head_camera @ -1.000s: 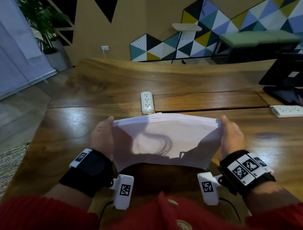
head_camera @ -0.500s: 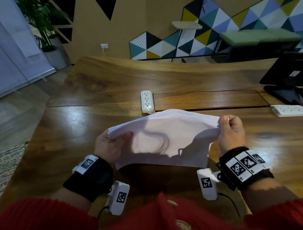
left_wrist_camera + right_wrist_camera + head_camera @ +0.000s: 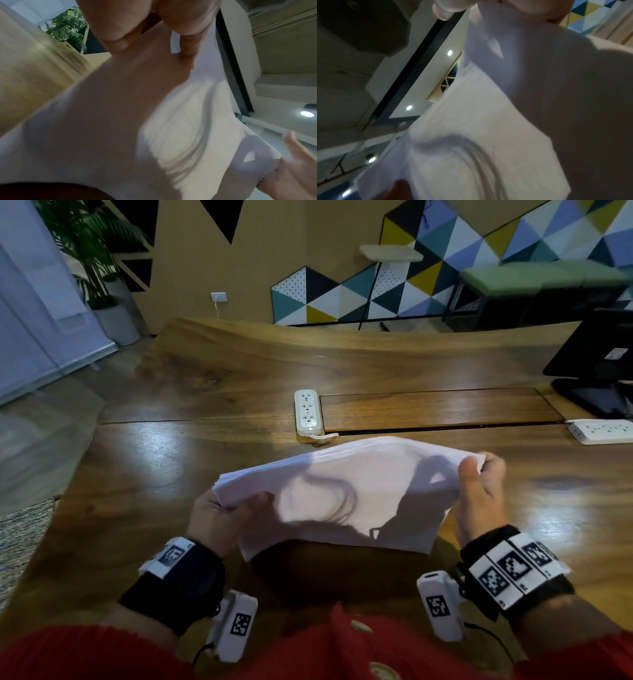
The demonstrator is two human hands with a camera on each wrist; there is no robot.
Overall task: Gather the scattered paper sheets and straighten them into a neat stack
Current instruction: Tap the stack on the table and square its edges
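1. Left hand (image 3: 219, 518): grips the left end of the sheets (image 3: 342, 494). The thumb lies on top of the paper near the corner; the other fingers are under it. In the left wrist view, curled fingers (image 3: 187, 52) press against the paper's underside.
2. Right hand (image 3: 479, 491): pinches the far right corner of the sheets. The thumb lies on top and the fingers curl round the edge behind it. In the right wrist view, the paper (image 3: 488, 121) fills most of the frame and a fingertip shows at the top edge.
3. Sheets: white, gathered in one bundle, held between both hands above the table (image 3: 137, 508), clear of the wood. The bundle sags and bows in the middle. The right end sits higher than the left. Layered edges show at the left corner, not fully flush. Shadow falls across the top sheet.
4. Wrists: each carries a black band with white marker tags. Red sleeves show at the bottom of the head view.
5. Power strip (image 3: 307, 412): white, lies flat on the table just beyond the sheets, apart from them.
6. Second strip (image 3: 603, 431): at the right edge of the table, near a black stand (image 3: 596, 378).
7. Background: potted plant (image 3: 96, 251) far left; wall with coloured triangles.
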